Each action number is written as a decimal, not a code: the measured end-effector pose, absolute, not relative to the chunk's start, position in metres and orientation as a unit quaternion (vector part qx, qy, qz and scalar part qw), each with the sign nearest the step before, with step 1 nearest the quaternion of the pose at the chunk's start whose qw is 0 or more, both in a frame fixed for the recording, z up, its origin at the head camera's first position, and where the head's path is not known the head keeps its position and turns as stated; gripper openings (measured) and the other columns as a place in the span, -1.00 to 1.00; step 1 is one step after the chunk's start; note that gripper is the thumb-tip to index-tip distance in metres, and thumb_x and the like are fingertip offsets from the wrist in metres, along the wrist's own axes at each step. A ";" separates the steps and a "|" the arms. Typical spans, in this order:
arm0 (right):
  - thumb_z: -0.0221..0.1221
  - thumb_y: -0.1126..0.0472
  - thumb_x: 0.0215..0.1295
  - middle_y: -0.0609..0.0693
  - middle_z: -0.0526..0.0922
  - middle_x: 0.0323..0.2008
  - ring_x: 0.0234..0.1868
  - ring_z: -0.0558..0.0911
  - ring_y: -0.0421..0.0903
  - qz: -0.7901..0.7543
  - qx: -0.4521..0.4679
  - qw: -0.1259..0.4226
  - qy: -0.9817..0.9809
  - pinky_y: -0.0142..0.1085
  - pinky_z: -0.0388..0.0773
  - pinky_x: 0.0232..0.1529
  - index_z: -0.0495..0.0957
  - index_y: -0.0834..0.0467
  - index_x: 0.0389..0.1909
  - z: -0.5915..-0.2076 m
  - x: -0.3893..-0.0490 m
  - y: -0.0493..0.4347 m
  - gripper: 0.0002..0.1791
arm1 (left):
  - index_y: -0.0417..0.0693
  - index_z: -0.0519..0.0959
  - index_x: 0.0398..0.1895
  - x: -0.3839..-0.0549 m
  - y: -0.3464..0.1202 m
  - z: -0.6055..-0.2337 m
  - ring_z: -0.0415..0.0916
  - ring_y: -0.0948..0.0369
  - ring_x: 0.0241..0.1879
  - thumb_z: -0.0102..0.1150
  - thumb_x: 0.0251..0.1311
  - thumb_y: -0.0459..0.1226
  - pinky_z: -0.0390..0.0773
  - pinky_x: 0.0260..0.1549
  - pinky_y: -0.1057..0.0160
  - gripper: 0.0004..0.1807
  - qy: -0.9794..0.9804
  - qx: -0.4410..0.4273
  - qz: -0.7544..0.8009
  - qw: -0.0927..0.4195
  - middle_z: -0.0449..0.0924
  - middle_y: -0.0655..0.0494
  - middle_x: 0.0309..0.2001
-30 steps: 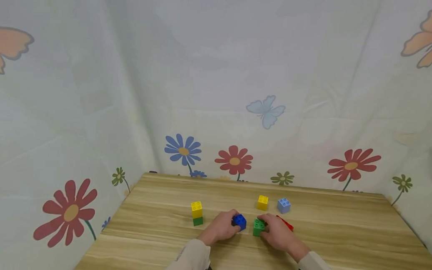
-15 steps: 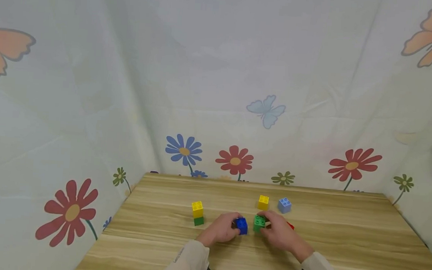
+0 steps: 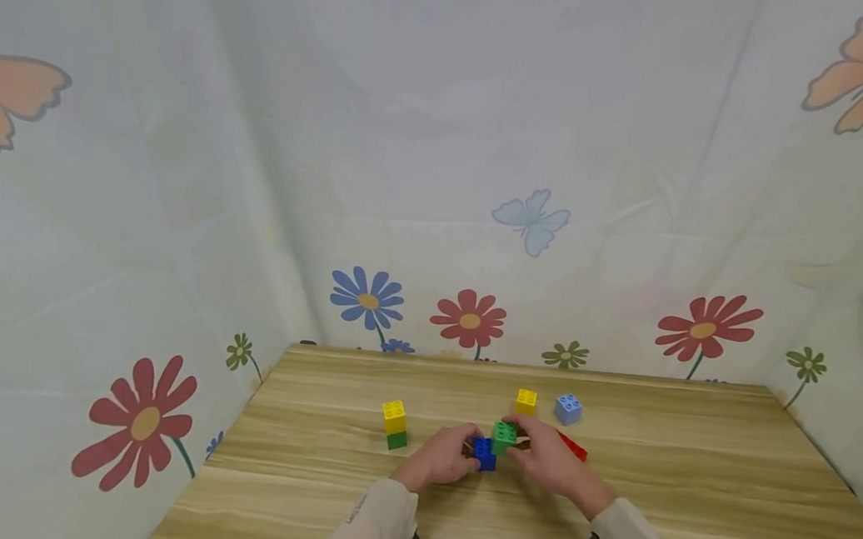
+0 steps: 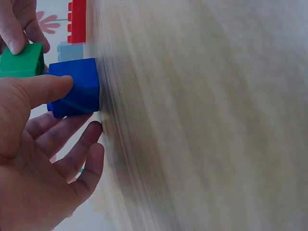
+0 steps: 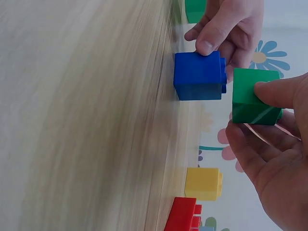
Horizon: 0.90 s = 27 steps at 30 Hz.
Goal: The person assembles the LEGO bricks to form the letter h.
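Between thumb and fingers my left hand (image 3: 449, 454) pinches a blue toy building brick (image 4: 77, 89), which sits at the tabletop with its studs up. My right hand (image 3: 549, 460) pinches a green building brick (image 5: 255, 96) and holds it raised above the table. In the head view the green brick is just up and to the right of the blue one, overlapping its corner. The right wrist view shows the green brick's underside level a little above the blue studs and offset from them.
A yellow brick stacked on a dark green one (image 3: 394, 425) stands left of my left hand. Behind my right hand are a yellow brick (image 3: 526, 401) and a light blue brick (image 3: 568, 409). A long red brick (image 3: 573, 446) lies just right of that hand. A printed curtain (image 3: 441, 136) hangs behind the wooden table (image 3: 297, 477).
My right hand has lifted the green brick off the table and brought it left, close to the blue brick. My left hand has shifted the blue brick slightly right and toward me.
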State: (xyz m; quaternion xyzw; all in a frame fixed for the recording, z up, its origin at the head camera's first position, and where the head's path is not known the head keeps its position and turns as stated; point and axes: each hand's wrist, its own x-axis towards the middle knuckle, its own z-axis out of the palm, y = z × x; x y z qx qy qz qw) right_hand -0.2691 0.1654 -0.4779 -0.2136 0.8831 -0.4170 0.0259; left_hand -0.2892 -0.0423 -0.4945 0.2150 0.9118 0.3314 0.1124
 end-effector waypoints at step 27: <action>0.19 0.32 0.27 0.01 0.51 0.02 -0.03 0.55 -0.05 -0.409 -0.250 0.025 0.877 -0.18 0.53 -0.03 0.39 0.17 0.12 -0.484 -0.275 0.148 -0.60 | -0.06 0.48 0.03 -0.287 -0.043 -0.496 0.52 0.19 -0.13 0.22 0.19 -0.29 0.51 -0.09 0.17 -0.67 0.917 0.234 0.311 0.088 0.58 0.13 -0.11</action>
